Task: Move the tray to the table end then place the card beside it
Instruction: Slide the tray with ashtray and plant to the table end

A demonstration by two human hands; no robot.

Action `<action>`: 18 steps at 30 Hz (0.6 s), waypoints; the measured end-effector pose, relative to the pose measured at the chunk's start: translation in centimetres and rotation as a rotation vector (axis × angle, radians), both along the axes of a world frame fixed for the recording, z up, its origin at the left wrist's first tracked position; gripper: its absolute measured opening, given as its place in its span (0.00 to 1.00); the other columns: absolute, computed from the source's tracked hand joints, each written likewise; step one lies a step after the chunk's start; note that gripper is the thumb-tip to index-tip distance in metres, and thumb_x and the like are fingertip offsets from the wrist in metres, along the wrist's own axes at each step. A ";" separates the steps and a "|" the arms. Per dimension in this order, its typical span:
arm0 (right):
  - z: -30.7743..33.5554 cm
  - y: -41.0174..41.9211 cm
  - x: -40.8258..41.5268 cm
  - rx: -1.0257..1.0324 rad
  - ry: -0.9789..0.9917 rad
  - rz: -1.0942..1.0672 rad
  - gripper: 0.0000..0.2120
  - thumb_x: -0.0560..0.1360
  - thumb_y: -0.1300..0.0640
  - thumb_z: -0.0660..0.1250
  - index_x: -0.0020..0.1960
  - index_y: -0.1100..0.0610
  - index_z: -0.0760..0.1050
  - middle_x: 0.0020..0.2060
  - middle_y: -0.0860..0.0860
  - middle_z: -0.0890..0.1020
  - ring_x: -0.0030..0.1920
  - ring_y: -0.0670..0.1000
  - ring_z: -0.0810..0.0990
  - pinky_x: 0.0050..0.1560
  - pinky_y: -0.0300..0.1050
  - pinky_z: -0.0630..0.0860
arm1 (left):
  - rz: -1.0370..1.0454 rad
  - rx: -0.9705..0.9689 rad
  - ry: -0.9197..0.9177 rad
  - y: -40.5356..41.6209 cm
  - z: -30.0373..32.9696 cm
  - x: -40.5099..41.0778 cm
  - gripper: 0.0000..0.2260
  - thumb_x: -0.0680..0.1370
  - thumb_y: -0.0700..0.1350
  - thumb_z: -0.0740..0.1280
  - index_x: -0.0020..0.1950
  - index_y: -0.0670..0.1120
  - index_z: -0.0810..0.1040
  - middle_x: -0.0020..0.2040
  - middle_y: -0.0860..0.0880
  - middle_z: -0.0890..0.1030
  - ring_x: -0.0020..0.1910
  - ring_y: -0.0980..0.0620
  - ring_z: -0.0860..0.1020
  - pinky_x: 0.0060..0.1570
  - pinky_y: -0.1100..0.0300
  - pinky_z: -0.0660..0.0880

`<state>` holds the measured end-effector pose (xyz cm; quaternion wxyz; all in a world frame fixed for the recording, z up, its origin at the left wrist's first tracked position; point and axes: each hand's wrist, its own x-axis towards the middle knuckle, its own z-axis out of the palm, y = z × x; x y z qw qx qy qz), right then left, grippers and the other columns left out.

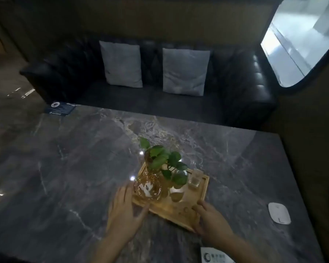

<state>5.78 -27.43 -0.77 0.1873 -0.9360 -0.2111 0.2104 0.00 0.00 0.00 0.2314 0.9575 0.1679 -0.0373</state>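
Both hands on the wooden tray (179, 209) right now, sitting a bit toward 5 o'clock of the table (65, 168) middle. Left hand (124, 209) flat and spread against the tray's 9 o'clock edge, more pushing than gripping. Right hand (210, 218) curled over the 5 o'clock corner, fingers wrapped on the rim.

Biggest worry: top-heavy load. Amber glass bowl (147, 187) at the 9 o'clock side with something white inside, hard to tell what. Leafy plant (163, 162) standing in a clear glass vase (177, 186), probably water in there but can't confirm. Small clear glass (195, 180) at 2 o'clock, looks empty-ish. Jerky slide or a tilt on lifting = vase tipping, glass clinking, maybe a spill on marble.

Also an uneven grip, so tray could pivot instead of travelling straight.

Card (216, 256) lying at 6 o'clock near the table edge, partly cut off. White puck thing (279, 212) at 4 o'clock, possibly in the way.
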 end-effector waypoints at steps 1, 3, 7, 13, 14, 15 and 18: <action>-0.4 0.5 0.1 -0.019 0.017 -0.015 0.23 0.73 0.46 0.61 0.67 0.50 0.70 0.65 0.52 0.73 0.65 0.53 0.72 0.62 0.44 0.72 | 0.011 -0.042 0.024 0.9 -0.6 0.1 0.45 0.71 0.75 0.52 0.80 0.50 0.49 0.81 0.49 0.51 0.80 0.50 0.51 0.76 0.45 0.56; -0.6 1.1 0.1 -0.051 0.032 -0.019 0.23 0.73 0.47 0.64 0.68 0.50 0.69 0.65 0.52 0.72 0.66 0.54 0.71 0.62 0.46 0.72 | 0.042 -0.074 0.053 2.1 -1.7 0.1 0.46 0.69 0.76 0.56 0.79 0.50 0.52 0.80 0.48 0.56 0.79 0.48 0.57 0.74 0.44 0.62; -1.5 2.3 0.1 -0.162 0.034 -0.020 0.27 0.71 0.42 0.64 0.68 0.48 0.67 0.65 0.51 0.70 0.64 0.56 0.71 0.60 0.50 0.73 | 0.015 -0.100 0.094 3.9 -3.3 0.5 0.48 0.66 0.74 0.64 0.78 0.48 0.57 0.76 0.46 0.64 0.74 0.46 0.66 0.67 0.46 0.71; -2.0 3.2 0.4 -0.289 0.081 0.001 0.21 0.72 0.45 0.65 0.62 0.51 0.70 0.59 0.52 0.72 0.61 0.56 0.70 0.56 0.52 0.73 | -0.024 -0.150 0.104 4.7 -4.0 1.7 0.43 0.64 0.69 0.69 0.73 0.50 0.63 0.71 0.49 0.70 0.67 0.46 0.72 0.60 0.48 0.75; -2.0 3.3 0.5 -0.304 0.082 0.008 0.20 0.72 0.45 0.65 0.61 0.51 0.70 0.59 0.53 0.73 0.61 0.56 0.70 0.55 0.52 0.73 | -0.017 -0.154 0.102 4.7 -4.2 1.8 0.42 0.63 0.69 0.69 0.72 0.50 0.64 0.70 0.49 0.71 0.67 0.46 0.72 0.60 0.48 0.75; -2.1 3.4 0.7 -0.319 0.087 0.019 0.19 0.72 0.45 0.64 0.60 0.52 0.70 0.58 0.53 0.73 0.60 0.57 0.70 0.55 0.52 0.73 | -0.015 -0.166 0.097 4.8 -4.3 2.0 0.42 0.63 0.68 0.70 0.72 0.49 0.65 0.70 0.48 0.70 0.68 0.45 0.71 0.61 0.48 0.73; -2.2 3.7 1.0 -0.357 0.088 0.051 0.18 0.73 0.46 0.64 0.59 0.53 0.71 0.59 0.54 0.73 0.61 0.58 0.70 0.57 0.52 0.71 | -0.011 -0.230 0.109 4.7 -4.6 2.4 0.41 0.67 0.61 0.74 0.75 0.47 0.63 0.72 0.46 0.68 0.70 0.46 0.68 0.63 0.53 0.68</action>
